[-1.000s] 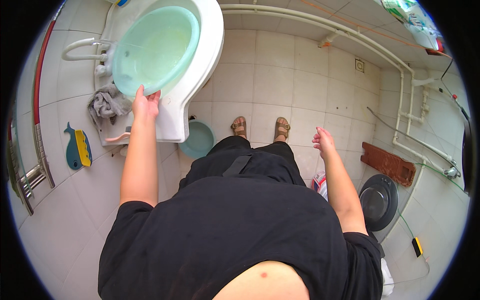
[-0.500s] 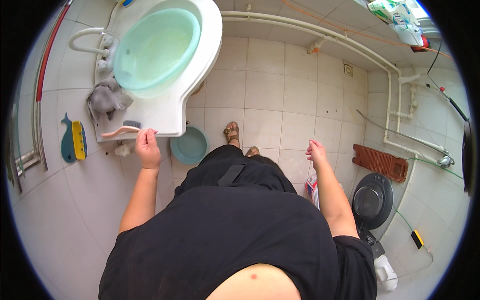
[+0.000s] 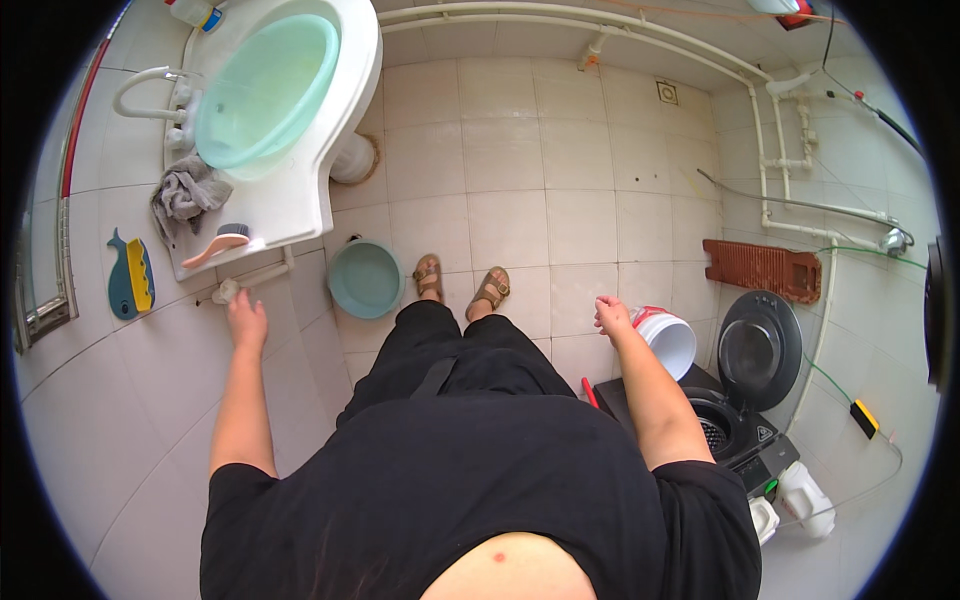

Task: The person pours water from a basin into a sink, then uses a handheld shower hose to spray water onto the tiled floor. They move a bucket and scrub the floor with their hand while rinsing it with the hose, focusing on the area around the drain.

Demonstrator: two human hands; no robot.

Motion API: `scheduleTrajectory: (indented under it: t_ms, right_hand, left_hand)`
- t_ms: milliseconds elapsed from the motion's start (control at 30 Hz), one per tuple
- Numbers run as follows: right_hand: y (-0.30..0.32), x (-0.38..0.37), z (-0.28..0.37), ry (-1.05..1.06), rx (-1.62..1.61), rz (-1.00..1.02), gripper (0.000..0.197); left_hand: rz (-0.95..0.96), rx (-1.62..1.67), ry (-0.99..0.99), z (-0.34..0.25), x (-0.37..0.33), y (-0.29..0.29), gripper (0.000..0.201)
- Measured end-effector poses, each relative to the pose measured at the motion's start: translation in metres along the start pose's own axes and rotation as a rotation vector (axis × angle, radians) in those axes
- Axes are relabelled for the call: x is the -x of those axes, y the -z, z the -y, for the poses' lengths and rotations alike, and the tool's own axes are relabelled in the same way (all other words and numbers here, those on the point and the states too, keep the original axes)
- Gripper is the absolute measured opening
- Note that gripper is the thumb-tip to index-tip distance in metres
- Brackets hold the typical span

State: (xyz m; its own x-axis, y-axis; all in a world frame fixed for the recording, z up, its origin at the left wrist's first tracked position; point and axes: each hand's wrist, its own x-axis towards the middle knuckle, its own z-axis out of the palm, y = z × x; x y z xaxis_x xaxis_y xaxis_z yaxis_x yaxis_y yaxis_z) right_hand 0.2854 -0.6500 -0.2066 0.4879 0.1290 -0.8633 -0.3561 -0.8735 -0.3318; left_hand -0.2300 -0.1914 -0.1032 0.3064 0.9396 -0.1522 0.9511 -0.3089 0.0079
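Note:
My left hand [image 3: 246,318] is just below the washbasin's front edge, its fingers stretched out beside a small crumpled whitish thing [image 3: 226,291] near the wall. Whether they touch it is unclear. Above it, a brush [image 3: 219,244] with a pink handle and grey bristles lies on the rim of the white washbasin [image 3: 290,215]. A crumpled grey cloth [image 3: 187,192] rests behind the brush. Inside the washbasin sits a pale green plastic basin [image 3: 322,75] that seems to hold water. On the other side, my right hand [image 3: 612,315] hangs empty, fingers loosely curled, near a white bucket [image 3: 668,342].
A blue-green basin [image 3: 366,279] stands on the tiled floor left of my feet. At the right are a black appliance with a raised lid [image 3: 760,350], white jugs [image 3: 806,500], a brown-red ridged board [image 3: 763,270] and wall pipes [image 3: 757,150]. A whale-shaped holder [image 3: 124,275] hangs on the left wall.
My left hand has moved from the brush handle down and left, its fingers opening out. The brush stays on the rim. My view has shifted, bringing the bucket and black appliance further into sight.

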Motion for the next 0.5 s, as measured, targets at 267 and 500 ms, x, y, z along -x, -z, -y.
scheduleTrajectory:
  t_ms: [267, 500]
  right_hand:
    - [-0.019, 0.051, -0.012, 0.045, -0.055, -0.067, 0.036]
    - [-0.085, 0.081, -0.008, 0.019, -0.032, -0.056, 0.035]
  left_hand:
    - [0.148, -0.299, -0.131, 0.032, -0.032, 0.011, 0.041]
    - [0.441, -0.391, 0.086, 0.011, -0.062, 0.024, 0.037]
